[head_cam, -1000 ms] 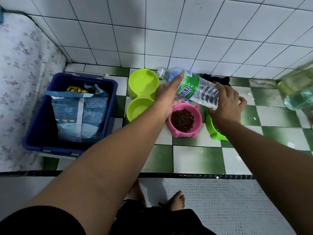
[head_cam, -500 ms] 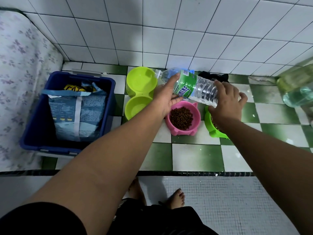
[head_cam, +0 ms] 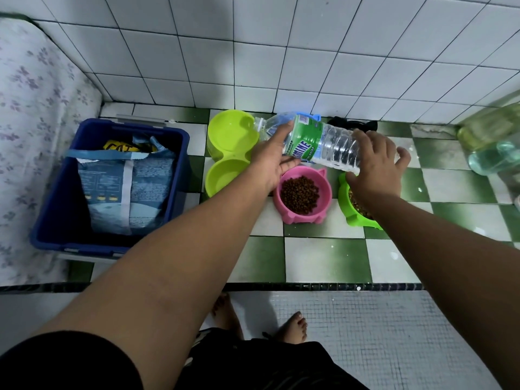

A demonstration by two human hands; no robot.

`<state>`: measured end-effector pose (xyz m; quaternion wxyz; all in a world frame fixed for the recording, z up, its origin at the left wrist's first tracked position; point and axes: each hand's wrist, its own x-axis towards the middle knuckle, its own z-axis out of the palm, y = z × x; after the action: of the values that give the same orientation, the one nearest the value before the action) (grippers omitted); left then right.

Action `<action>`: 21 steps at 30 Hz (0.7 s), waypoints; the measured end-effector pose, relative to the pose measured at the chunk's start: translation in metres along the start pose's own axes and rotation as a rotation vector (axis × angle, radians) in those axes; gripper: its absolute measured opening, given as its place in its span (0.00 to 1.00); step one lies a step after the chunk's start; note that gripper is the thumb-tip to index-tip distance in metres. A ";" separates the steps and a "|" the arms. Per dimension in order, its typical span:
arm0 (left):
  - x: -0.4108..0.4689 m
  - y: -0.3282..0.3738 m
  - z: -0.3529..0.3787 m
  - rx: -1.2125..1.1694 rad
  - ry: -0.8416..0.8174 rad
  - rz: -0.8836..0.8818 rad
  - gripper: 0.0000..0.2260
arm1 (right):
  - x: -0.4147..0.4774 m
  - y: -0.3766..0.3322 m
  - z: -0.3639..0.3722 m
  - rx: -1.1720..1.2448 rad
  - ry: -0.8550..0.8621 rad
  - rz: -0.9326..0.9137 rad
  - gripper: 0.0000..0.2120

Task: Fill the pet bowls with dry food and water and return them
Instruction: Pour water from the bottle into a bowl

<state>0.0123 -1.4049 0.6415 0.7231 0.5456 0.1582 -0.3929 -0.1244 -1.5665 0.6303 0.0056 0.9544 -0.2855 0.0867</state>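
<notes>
Now your left hand [head_cam: 274,159] grips the bottle [head_cam: 334,144] at its green label, thumb underneath and fingers over the top. Your right hand [head_cam: 375,167] clasps the bottle's base with spread, curled fingers. The bottle is clear, ribbed plastic. It lies almost level, and its uncapped mouth reaches over the far cup of the double bowl [head_cam: 216,153]. I cannot tell if water runs out. On the label you can read white letters ending in "INE"; your left hand covers the beginning.

The double bowl is smooth lime plastic, two round cups joined, just to the left of your left hand. Directly under that hand's wrist stands the pink bowl [head_cam: 325,192], round with small ears, which holds brown kibble [head_cam: 299,194]. Under your right hand is the green bowl [head_cam: 344,198], half hidden, also with kibble inside.

Further left of your left hand, a blue bin [head_cam: 50,220] of hard plastic holds a pale blue bag [head_cam: 126,190] and a yellow packet [head_cam: 121,146] printed "CAT". Beyond the bin hangs a floral cloth [head_cam: 33,108].

All bowls sit on a raised floor [head_cam: 323,260] of green and white checked tiles. The wall [head_cam: 281,52] beyond your hands has glossy white square tiles. Far right of your right hand is a big clear jug [head_cam: 495,144]. Nearer to you, the lower floor [head_cam: 380,333] is fine grey mosaic.
</notes>
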 end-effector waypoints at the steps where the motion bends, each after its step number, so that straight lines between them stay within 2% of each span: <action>1: 0.000 0.000 0.000 0.002 0.003 -0.002 0.21 | 0.000 0.000 0.000 -0.002 -0.001 -0.002 0.42; 7: 0.006 -0.003 -0.002 -0.010 0.000 -0.016 0.14 | 0.000 0.001 0.000 -0.016 0.002 -0.006 0.42; 14: 0.007 0.000 -0.005 -0.020 0.023 -0.010 0.22 | 0.000 -0.003 0.000 -0.021 0.007 -0.031 0.43; 21: 0.009 -0.002 -0.006 -0.022 0.010 -0.023 0.22 | -0.001 -0.003 -0.002 -0.020 0.008 -0.030 0.42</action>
<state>0.0179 -1.4034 0.6320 0.7237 0.5378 0.1723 -0.3967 -0.1240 -1.5635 0.6326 0.0174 0.9582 -0.2717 0.0876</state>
